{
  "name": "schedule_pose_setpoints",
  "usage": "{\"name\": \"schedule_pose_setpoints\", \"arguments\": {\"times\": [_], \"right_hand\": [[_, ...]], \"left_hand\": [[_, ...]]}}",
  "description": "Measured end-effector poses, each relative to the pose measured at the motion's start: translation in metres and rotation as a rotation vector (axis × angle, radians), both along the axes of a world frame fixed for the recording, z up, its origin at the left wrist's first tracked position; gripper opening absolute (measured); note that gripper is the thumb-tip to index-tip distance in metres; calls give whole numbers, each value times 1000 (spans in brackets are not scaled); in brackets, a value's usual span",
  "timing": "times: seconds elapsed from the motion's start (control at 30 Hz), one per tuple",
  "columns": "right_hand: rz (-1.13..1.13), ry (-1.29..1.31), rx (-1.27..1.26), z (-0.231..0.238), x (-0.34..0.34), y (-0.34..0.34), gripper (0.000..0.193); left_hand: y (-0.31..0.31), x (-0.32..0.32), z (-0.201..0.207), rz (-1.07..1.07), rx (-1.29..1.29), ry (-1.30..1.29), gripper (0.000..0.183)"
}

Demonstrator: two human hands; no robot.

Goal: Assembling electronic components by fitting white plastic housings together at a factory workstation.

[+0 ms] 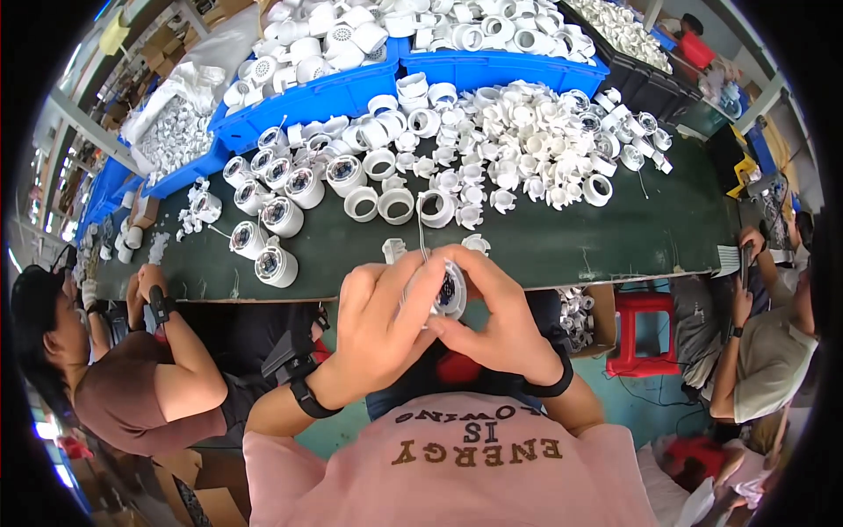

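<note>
Green worktable widest, spanning the view. Wearer's pink shirt next: chest lettering in three rows of printed capitals, bronze and dark, legible though inverted from here. Two blue bins along the back, heaped with white fittings. In front of the right one, a loose pile of small white parts. To the left, a cluster of white cylindrical housings, dark circuit faces showing; any marks on them too small to read. Left hand: fingers bent, bunched together, pressing one side of a white round unit. Right hand: thumb and forefinger pinching its other side; remaining fingers partly hidden. Unit sits between both hands, at the near table edge. Thinnest item: pale wire rising beside the left fingers.
</note>
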State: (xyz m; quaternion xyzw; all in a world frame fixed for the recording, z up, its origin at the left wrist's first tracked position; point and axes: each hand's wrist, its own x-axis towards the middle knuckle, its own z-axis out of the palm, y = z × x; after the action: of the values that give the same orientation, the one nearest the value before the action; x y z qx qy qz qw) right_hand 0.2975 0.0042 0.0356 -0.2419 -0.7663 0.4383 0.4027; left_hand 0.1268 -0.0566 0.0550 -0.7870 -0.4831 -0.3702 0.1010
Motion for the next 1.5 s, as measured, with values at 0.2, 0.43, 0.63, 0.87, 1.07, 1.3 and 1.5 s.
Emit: {"name": "schedule_pose_setpoints", "arguments": {"times": [0.2, 0.43, 0.63, 0.87, 1.07, 1.3, 1.5], "right_hand": [[219, 253, -252, -12, 1, -32, 69], [165, 55, 169, 0, 7, -31, 70], [121, -7, 65, -6, 8, -43, 71], [38, -97, 214, -7, 15, -38, 72], [122, -222, 133, -8, 30, -16, 72], [-807, -461, 308, -62, 183, 176, 34], [-1091, -838, 99, -95, 246, 292, 49]], "left_hand": [[-30, -5, -25, -114, 181, -428, 97], [-35, 17, -20, -236, -544, -1593, 48], [-46, 25, -37, -78, -271, -1256, 46], [-30, 17, -44, -201, -294, -1054, 62], [-33, 7, -69, 29, -787, -1233, 54], [-57, -90, -77, 338, -561, -1394, 39], [-35, -134, -108, 473, -496, -1005, 42]]}}
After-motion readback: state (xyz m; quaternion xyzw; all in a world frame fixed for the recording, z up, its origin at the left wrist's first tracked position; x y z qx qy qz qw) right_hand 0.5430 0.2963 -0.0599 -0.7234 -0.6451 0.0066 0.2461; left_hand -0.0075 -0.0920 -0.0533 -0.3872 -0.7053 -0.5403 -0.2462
